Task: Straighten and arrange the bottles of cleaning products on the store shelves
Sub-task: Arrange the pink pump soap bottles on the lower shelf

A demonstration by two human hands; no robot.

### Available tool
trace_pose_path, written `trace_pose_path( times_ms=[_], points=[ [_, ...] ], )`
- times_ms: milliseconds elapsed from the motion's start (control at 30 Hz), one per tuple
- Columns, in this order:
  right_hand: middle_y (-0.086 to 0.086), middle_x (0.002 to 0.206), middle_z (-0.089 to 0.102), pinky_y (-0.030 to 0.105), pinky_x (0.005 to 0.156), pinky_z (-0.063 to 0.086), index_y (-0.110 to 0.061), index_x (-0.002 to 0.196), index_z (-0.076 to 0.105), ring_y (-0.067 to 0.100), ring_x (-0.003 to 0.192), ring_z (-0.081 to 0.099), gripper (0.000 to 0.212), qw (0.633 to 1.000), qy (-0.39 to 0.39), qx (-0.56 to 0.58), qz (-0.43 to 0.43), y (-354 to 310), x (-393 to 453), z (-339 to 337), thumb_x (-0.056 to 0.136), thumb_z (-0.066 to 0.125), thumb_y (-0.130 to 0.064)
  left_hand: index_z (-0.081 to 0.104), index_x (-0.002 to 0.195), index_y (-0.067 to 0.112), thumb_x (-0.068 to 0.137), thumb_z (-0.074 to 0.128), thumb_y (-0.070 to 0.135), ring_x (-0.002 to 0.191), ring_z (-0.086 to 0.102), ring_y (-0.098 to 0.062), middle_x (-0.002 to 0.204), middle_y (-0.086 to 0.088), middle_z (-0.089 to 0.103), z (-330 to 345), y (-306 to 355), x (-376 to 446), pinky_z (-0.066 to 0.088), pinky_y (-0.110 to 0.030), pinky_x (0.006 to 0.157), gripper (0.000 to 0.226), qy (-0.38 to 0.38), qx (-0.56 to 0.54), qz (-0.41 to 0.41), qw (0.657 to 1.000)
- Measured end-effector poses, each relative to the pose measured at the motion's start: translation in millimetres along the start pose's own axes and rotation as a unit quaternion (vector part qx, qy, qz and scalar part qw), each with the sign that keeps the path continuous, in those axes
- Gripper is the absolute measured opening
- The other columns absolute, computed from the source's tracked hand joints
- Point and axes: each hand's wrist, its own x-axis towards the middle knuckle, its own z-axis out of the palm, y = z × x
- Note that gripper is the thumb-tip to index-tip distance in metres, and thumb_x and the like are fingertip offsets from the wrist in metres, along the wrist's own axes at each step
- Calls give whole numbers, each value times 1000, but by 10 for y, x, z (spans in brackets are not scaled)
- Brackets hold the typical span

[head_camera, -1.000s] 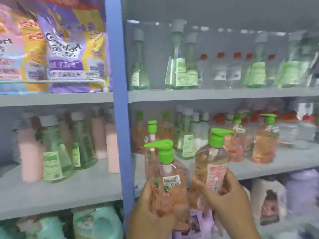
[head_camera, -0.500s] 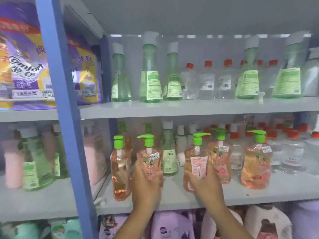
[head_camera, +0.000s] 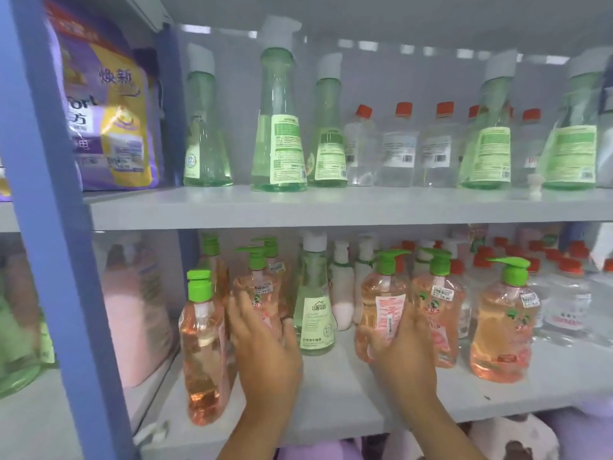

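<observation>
A grey metal store shelving unit [head_camera: 331, 207] fills the view, its smooth painted boards carried by a blue upright post [head_camera: 56, 227] at the left. On the upper shelf stand tall, cone-shaped green bottles [head_camera: 278, 141] of clear plastic with grey-white caps, and between them a row of squat clear bottles with red caps [head_camera: 398, 144]. Left of the post sits a soft purple and yellow refill pouch [head_camera: 109, 117]. The lower shelf [head_camera: 331, 390] holds rounded, transparent pump bottles of peach-orange liquid, each with a bright green pump head; behind them stand more red-capped clear bottles and white-pink ones, blurred. One green cone bottle with a white cap [head_camera: 315, 303] stands upright between the two hands.

The left hand [head_camera: 262, 346] wraps round the base of a pump bottle with a small price sticker [head_camera: 257, 290], fingers curled against its side. The right hand [head_camera: 401, 350] grips another pump bottle showing its pink back label [head_camera: 381, 303], fingers curled round its front. Both bottles stand upright near the front of the lower shelf. A narrower orange bottle with a flat green cap [head_camera: 202, 346] stands just left of the left hand, and a further pump bottle [head_camera: 504, 327] stands apart at the right.
</observation>
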Motion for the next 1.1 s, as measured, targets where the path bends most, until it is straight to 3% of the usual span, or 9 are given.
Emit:
trace_pose_path(
  times_ms=[100,200,367,500,600,667,833,933,1100],
  points=[
    [11,142,43,50,104,49,-20,155,28,32,129,47,94,998,53,25,-22,-95,-32,-92,81,81,-44,44,147,22,93,68,35,143,36,-19,149,3,43,79,210,-106,37,-36,114,61,-44,-38,145,988],
    [0,137,44,45,101,51,-27,147,44,22,122,54,69,986,75,121,-83,-264,-96,-192,88,77,-40,49,130,16,88,72,51,124,51,-20,130,0,50,316,359,81,39,-25,89,59,-134,-28,45,990],
    [-19,108,66,24,85,53,-32,121,59,-3,98,65,26,963,-65,247,-84,-616,11,-219,96,66,-38,47,101,23,87,70,59,95,59,-23,113,-2,64,528,472,287,44,-32,75,45,-175,47,-70,981],
    [-19,89,69,4,67,47,-26,98,63,-16,83,66,2,944,-146,287,-65,-823,230,-185,99,65,-25,36,140,36,89,68,57,103,57,-12,125,15,57,246,306,-14,47,-34,81,63,-123,2,-27,992],
    [-13,90,72,8,59,44,-25,114,66,-3,78,68,21,942,-176,275,-74,-967,354,49,93,64,-21,17,154,51,83,75,52,103,58,-5,120,25,55,-93,190,-311,46,-32,83,91,-72,-50,-6,996],
    [0,98,71,19,62,43,-19,120,61,18,87,68,37,944,-211,250,-42,-1098,440,312,87,64,-35,34,149,46,76,81,48,101,63,-8,116,18,65,-163,91,-407,46,-32,81,87,-37,-70,-36,996],
    [14,141,55,30,97,46,-12,145,44,29,126,58,83,967,-176,182,-31,-1391,773,963,85,49,-69,56,130,36,71,89,34,95,66,-4,107,12,69,-165,-2,-454,46,-25,75,68,6,-139,-81,987],
    [18,158,38,43,113,37,-8,159,23,36,142,44,77,969,-168,181,20,-1563,877,949,100,54,-45,57,127,40,70,91,32,96,67,-4,107,12,72,-197,-46,-437,47,-28,79,67,4,-162,-87,983],
    [13,144,50,36,107,40,-12,143,44,29,131,51,54,989,-104,108,-19,-1519,906,1209,99,53,-41,57,130,41,63,80,53,105,57,18,117,24,66,-287,-101,-415,45,-11,93,72,22,-121,15,992]
  ],
)
